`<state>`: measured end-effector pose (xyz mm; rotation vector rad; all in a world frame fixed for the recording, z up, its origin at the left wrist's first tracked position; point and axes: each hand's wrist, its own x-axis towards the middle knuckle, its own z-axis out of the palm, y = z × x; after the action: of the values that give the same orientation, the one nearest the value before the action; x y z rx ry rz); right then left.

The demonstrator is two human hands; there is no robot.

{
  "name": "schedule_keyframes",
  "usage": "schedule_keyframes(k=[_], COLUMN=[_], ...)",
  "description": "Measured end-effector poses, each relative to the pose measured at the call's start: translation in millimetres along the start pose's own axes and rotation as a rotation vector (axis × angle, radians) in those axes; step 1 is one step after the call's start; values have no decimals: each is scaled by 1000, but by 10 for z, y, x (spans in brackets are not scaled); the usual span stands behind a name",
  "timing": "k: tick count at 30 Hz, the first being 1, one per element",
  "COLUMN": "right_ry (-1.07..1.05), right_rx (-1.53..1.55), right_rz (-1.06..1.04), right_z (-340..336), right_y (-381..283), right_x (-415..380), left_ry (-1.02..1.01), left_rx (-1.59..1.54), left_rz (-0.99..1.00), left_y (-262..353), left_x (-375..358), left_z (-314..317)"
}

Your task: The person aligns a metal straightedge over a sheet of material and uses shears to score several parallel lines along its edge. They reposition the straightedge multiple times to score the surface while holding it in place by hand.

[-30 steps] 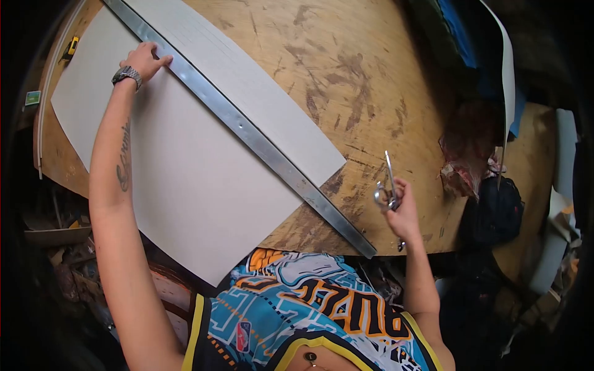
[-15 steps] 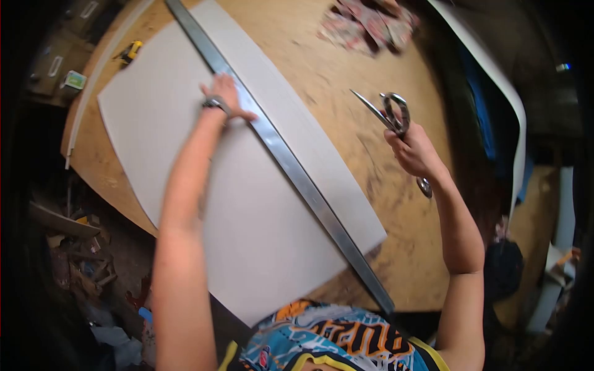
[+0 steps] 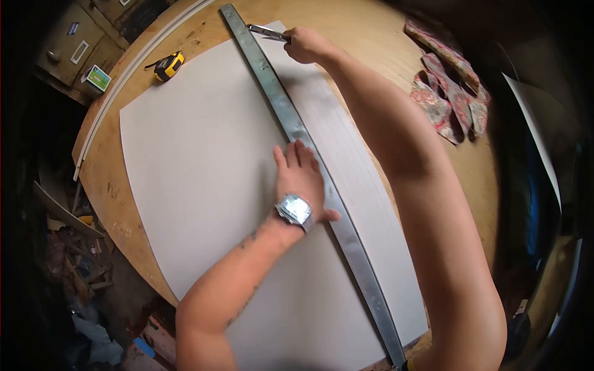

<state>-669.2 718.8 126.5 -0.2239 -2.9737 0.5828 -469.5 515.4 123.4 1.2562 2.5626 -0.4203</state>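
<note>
A long metal straightedge (image 3: 365,272) lies lengthwise across a large pale sheet (image 3: 192,179). My left hand (image 3: 301,182), with a watch (image 3: 294,209) at the wrist, rests flat with spread fingers on the straightedge near its middle. Near the far end, my right hand (image 3: 305,45) is closed around metal scissors (image 3: 270,33). Their tips point left and are beside the straightedge's right edge, over the sheet's far edge. The scissors' handles are mostly hidden in the hand.
The sheet lies on a wooden table (image 3: 114,204). A yellow and black tape measure (image 3: 169,66) is at the upper left, near a pale strip (image 3: 99,111) along the table's edge. Patterned cloth (image 3: 450,99) lies at the right. A small green-white box (image 3: 96,80) stands beyond the edge.
My right hand has moved with the scissors from the table's right side to the straightedge's far end. My left hand now rests nearer the straightedge's middle. The view has shifted.
</note>
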Motion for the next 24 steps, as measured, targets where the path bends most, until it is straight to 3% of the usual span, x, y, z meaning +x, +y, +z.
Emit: schedule_keyframes(k=[3,7,14,19,24], right_ry=[49,122,140,84,-112], right_rx=[-19,-212,-252,-274,-296], right_rz=[47,-47,-88,-157,-263], right_z=[324,595,748,640,297], right_y=[64,265,235,214,203], right_x=[504,1109,1282,1035,88], left_ry=[-30,1,-14,-24,-64], left_rx=[58,35,-62,-48,6], left_rz=[35,70,54,46,-4], left_y=[-18,-46,-84,-50,-14], left_x=[16,26,60,82,56], left_z=[-38,-18,67,96,-1])
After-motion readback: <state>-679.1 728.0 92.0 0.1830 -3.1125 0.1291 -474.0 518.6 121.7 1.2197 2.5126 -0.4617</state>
